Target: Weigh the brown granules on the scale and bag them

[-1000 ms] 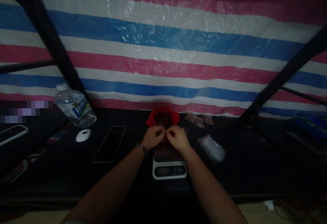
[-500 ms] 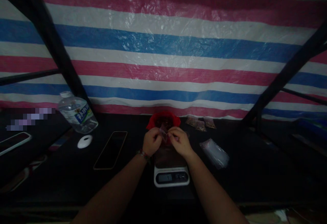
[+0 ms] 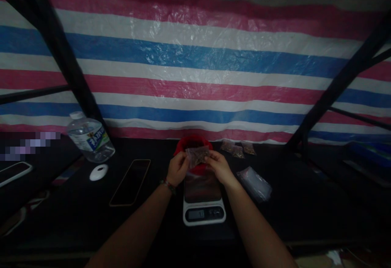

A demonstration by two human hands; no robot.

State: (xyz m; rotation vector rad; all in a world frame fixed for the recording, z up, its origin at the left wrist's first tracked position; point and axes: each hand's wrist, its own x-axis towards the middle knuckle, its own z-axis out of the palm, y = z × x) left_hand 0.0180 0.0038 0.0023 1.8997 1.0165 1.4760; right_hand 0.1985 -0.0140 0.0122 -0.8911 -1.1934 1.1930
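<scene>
Between both hands a small clear plastic bag (image 3: 198, 156) with brownish bits inside is held stretched out. My left hand (image 3: 178, 169) pinches its left end, and my right hand (image 3: 218, 166) pinches its right end. Behind and below the bag stands a red bag or bowl (image 3: 192, 141) with an open top, its contents mostly covered. Nearer to me, under the hands, lies a digital kitchen scale (image 3: 203, 194) with a lit display too blurred to read.
Several filled small bags (image 3: 237, 150) lie at the back right, with a stack of flat clear bags (image 3: 255, 183) before them. On the left are a phone (image 3: 130, 182), a white mouse-shaped object (image 3: 99, 172) and a large water bottle (image 3: 91, 137). Black frame bars slant at both sides.
The small bag, earlier bunched between my fingertips, is now spread flat and faces me. My hands have moved slightly apart, and the view has shifted a little.
</scene>
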